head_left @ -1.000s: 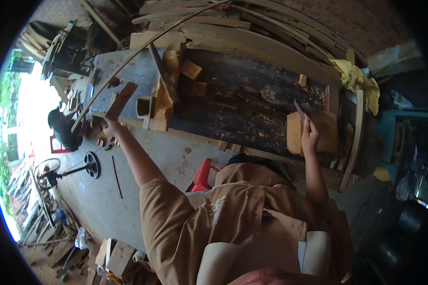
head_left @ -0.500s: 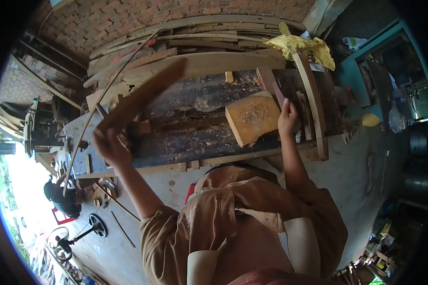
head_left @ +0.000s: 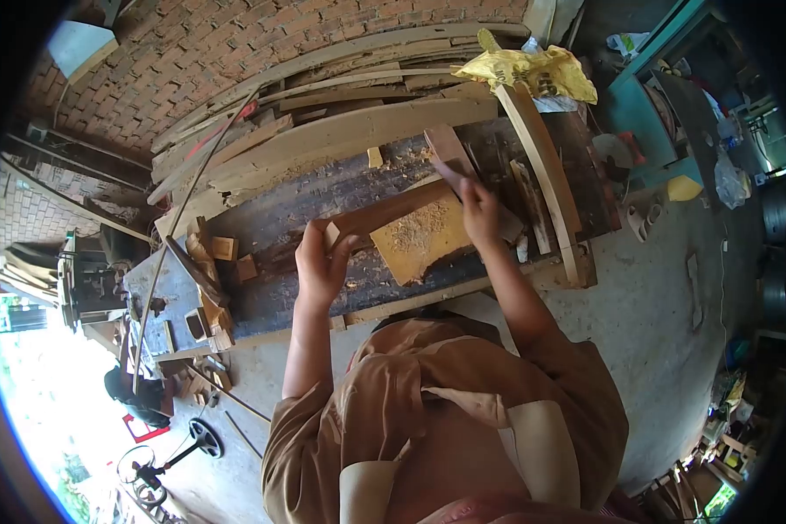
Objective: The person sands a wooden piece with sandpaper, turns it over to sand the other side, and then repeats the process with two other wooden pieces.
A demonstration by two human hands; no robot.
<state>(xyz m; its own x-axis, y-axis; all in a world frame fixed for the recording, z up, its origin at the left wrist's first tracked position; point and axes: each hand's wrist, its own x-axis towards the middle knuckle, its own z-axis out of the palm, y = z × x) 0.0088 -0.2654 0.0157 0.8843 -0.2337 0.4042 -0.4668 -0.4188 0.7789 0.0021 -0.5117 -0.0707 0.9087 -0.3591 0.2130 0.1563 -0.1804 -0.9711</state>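
Observation:
A long dark board [head_left: 375,212] runs slantwise over the bench, with my left hand [head_left: 321,266] gripping it near its left end. My right hand [head_left: 482,217] is closed around the lower end of a slim dark piece [head_left: 448,176], close to the board's right end; whether the two touch I cannot tell. Just below the board lies a yellowish wood block [head_left: 419,240] with shavings on top. A reddish-brown plank [head_left: 450,147] lies behind my right hand.
The dark workbench [head_left: 323,190] carries wood offcuts [head_left: 224,249] at left and a long pale beam [head_left: 541,166] at right. Stacked planks [head_left: 358,122] lie along the brick wall. A yellow bag [head_left: 533,72] sits at the back right. Left of the bench is a handwheel [head_left: 205,438].
My left hand has swung the dark board down and right, over the bench beside the yellowish block. My right hand keeps hold of the slim piece. The camera view has shifted.

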